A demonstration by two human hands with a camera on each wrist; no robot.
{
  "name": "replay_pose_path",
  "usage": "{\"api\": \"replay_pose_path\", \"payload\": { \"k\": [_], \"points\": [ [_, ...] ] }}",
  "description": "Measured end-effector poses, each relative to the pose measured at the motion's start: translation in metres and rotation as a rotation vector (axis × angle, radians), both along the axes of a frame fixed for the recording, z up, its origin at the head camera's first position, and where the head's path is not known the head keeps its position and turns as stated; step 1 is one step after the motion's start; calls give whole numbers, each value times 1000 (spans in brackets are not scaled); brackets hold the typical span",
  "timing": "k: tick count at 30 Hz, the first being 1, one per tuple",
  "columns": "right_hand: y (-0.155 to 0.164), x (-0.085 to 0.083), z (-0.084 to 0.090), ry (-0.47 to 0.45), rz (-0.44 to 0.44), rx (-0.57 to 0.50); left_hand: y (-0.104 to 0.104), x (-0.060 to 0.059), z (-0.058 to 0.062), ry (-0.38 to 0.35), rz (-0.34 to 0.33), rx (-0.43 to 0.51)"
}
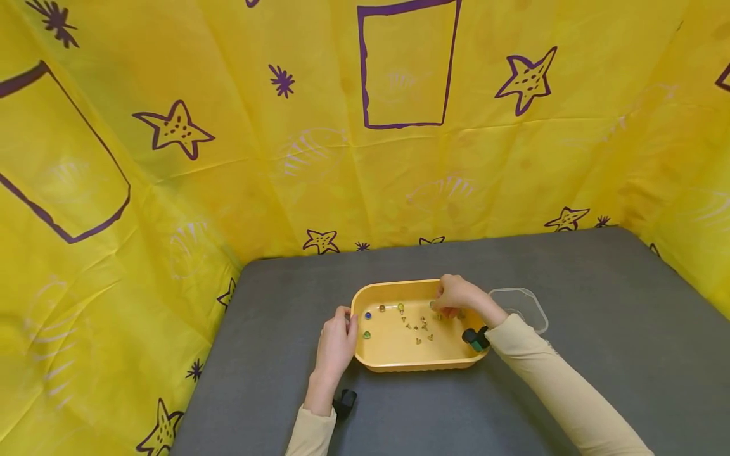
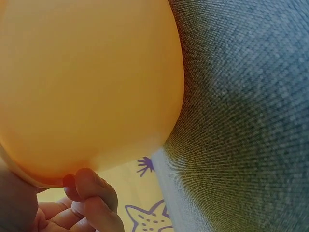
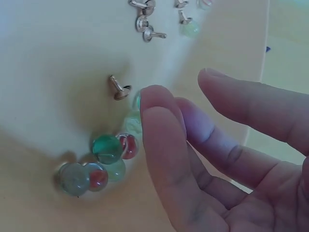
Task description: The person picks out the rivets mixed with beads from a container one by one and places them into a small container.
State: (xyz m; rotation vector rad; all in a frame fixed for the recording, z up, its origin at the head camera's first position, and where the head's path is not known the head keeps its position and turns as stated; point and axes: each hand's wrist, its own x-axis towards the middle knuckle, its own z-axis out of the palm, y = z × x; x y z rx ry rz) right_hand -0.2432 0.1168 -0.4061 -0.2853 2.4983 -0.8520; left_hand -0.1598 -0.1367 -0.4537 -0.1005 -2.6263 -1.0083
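A yellow plastic tub (image 1: pixel 393 353) stands on the grey table. My left hand (image 1: pixel 335 342) grips its left rim, and the left wrist view shows the fingers curled at the tub's wall (image 2: pixel 96 96). Inside lie several glass marbles (image 1: pixel 367 334) and small metal pins (image 1: pixel 424 323) with round heads. My right hand (image 1: pixel 456 294) reaches into the tub's far right part. In the right wrist view its bent fingers (image 3: pixel 164 150) are right beside a cluster of marbles (image 3: pixel 107 149), with the thumb held apart from them. A metal pin (image 3: pixel 119 88) lies close to the fingertips.
A clear plastic container or lid (image 1: pixel 536 310) lies right of the tub, partly behind the right forearm. Black wrist cameras (image 1: pixel 475 339) sit on both wrists. Yellow patterned cloth (image 1: pixel 388 190) hangs behind and at the sides of the table (image 1: pixel 274 304).
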Motion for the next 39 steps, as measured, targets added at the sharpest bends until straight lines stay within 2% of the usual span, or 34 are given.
{"api": "replay_pose_path", "payload": {
  "k": [19, 29, 39],
  "points": [
    [-3, -2, -15, 37, -103, 21, 0, 1, -1, 30, 2, -10],
    [-3, -1, -19, 78, -106, 66, 0, 1, -1, 20, -3, -6],
    [-3, -4, -28, 107, -80, 7, 0, 0, -1, -3, 8, -6]
  ]
}}
